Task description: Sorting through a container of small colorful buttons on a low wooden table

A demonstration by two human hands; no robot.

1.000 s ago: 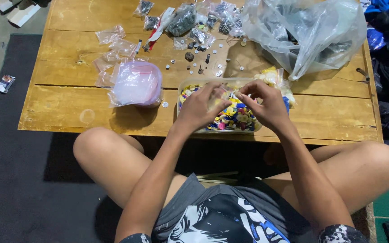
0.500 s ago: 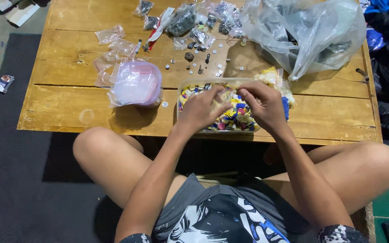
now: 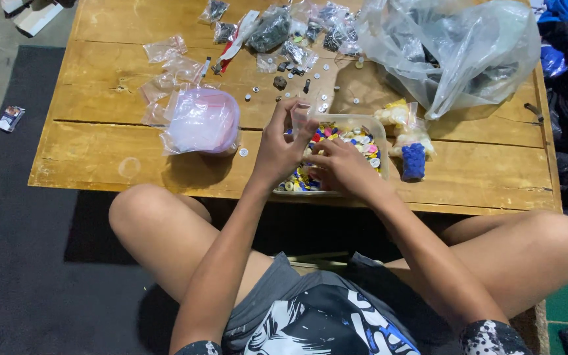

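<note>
Fingers of left hand [image 3: 283, 141] pinched together at the top, apparently around a small clear bag [image 3: 300, 117] held just above the clear plastic tub [image 3: 379, 131]; hard to tell how firm the pinch is, or what sits inside the bag; fingers of right hand [image 3: 344, 165] curled down into the tub, tips among the coloured buttons [image 3: 353, 135], whether gripping one or only sifting cannot tell; both hands close together, nearly touching, probably so a picked piece travels the shortest way to the bag mouth; tub sitting at the near edge of the wooden table [image 3: 100, 158], straight ahead of the seated body, within easy reach of both arms.

Just left of the tub, a puffed pink-tinted bag [image 3: 202, 121], sealed-looking, apart from the hands; beyond it, several flat empty clear bags [image 3: 165, 59]; scattered small loose pieces [image 3: 284, 84], some round, some dark, on the bare wood behind the left hand; farther back, packets with dark contents [image 3: 271, 29]; to the right, a large crumpled clear sack [image 3: 455, 52] taking up the far corner; just right of the tub, small filled bags, yellow and blue [image 3: 412, 148], almost touching its wall; nothing between the hands and the tub; left wrist covering the tub's left part, hiding what lies there.
</note>
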